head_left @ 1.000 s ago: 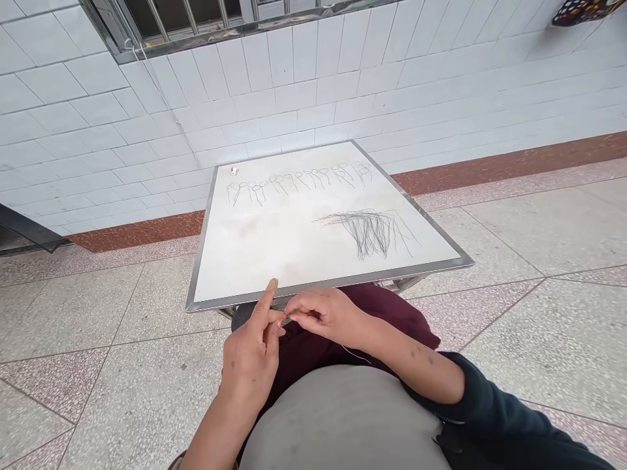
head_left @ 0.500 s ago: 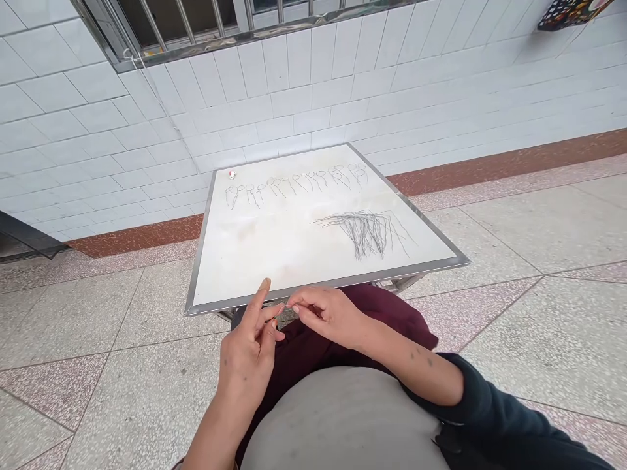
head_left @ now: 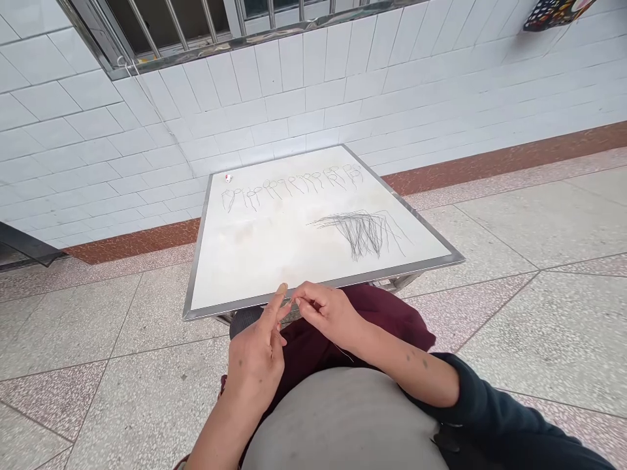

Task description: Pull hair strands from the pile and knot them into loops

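Note:
My left hand [head_left: 258,346] and my right hand [head_left: 329,314] meet fingertip to fingertip just off the table's near edge, above my lap. Between them is a thin wire [head_left: 347,354], its loose end showing below my right hand; the part at the fingers is too fine to make out clearly. My right thumb and forefinger pinch it. On my left hand one finger points out while the others close with the thumb. Ahead lies a pile of dark thin wires [head_left: 365,234]. Behind it runs a row of looped wires [head_left: 271,187], several with two trailing ends.
The white table [head_left: 235,267] has a grey metal rim and stands against a tiled wall [head_left: 274,104]. A small red and white object [head_left: 228,178] sits at its far left corner. A barred window [head_left: 196,32] is above. A patterned bag [head_left: 551,14] hangs at upper right.
My left hand has shifted right and closer to my right hand, its raised finger leaning over toward it. A wire end now shows below my right hand. The view has tilted slightly.

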A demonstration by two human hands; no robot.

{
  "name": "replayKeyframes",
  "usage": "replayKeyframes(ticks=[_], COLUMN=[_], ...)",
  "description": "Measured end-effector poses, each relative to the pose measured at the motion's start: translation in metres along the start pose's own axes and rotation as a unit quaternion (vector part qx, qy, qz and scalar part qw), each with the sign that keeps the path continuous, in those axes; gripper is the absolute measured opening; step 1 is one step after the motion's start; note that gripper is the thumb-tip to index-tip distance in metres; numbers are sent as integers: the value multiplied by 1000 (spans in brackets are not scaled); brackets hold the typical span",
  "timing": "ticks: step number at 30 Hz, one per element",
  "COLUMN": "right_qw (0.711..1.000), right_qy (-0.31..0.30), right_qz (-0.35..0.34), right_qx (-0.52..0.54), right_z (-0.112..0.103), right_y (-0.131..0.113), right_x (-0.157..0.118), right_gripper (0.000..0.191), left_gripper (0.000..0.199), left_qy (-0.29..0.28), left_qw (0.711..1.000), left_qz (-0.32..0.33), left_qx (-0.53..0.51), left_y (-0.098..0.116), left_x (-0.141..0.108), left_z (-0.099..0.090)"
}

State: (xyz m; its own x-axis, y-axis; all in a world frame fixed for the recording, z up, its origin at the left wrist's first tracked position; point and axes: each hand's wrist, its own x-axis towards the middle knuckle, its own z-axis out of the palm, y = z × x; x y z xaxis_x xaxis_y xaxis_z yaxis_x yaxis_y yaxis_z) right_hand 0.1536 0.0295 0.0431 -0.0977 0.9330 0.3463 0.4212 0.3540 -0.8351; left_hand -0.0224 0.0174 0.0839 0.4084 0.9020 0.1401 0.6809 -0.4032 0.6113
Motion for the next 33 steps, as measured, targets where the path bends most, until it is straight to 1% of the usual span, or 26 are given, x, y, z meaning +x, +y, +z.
replayKeyframes(ticks=[2, 5, 9, 12, 15, 19, 22, 27, 33], right_qw=[1000, 1000, 1000, 999, 997, 997, 998, 999, 999], right_qy=[-2, -2, -6, -11, -12, -18, -21, -27, -16], right_qz=[-2, -10, 0, 26, 41, 40, 29, 15, 18], right_qx=[3, -4, -14, 18, 59, 71, 59, 26, 26], right_z=[-1, 0, 2, 1, 1, 1, 2, 4, 3], right_y=[-1, -2, -4, -4, -3, -1, 1, -1, -7], right_x=[0, 1, 0, 0, 0, 0, 0, -1, -2], right_gripper=[15, 14, 13, 12, 13, 15, 13, 11, 11], left_gripper=[60, 57, 54, 55, 56, 56, 57, 55, 55], left_qy=[-2, 16, 56, 70, 73, 59, 56, 103, 123], left_qw=[1000, 999, 998, 996, 995, 993, 993, 990, 987], left_qz=[-22, -39, -17, 7, 37, 61, 55, 29, 54], left_qx=[-11, -3, 32, 49, 62, 85, 87, 89, 92], left_y=[2, 5, 4, 0, -3, -4, -2, 0, -2], left_x=[2, 5, 8, 8, 7, 8, 8, 11, 14], left_z=[-1, -1, 5, 9, 9, 7, 7, 12, 15])
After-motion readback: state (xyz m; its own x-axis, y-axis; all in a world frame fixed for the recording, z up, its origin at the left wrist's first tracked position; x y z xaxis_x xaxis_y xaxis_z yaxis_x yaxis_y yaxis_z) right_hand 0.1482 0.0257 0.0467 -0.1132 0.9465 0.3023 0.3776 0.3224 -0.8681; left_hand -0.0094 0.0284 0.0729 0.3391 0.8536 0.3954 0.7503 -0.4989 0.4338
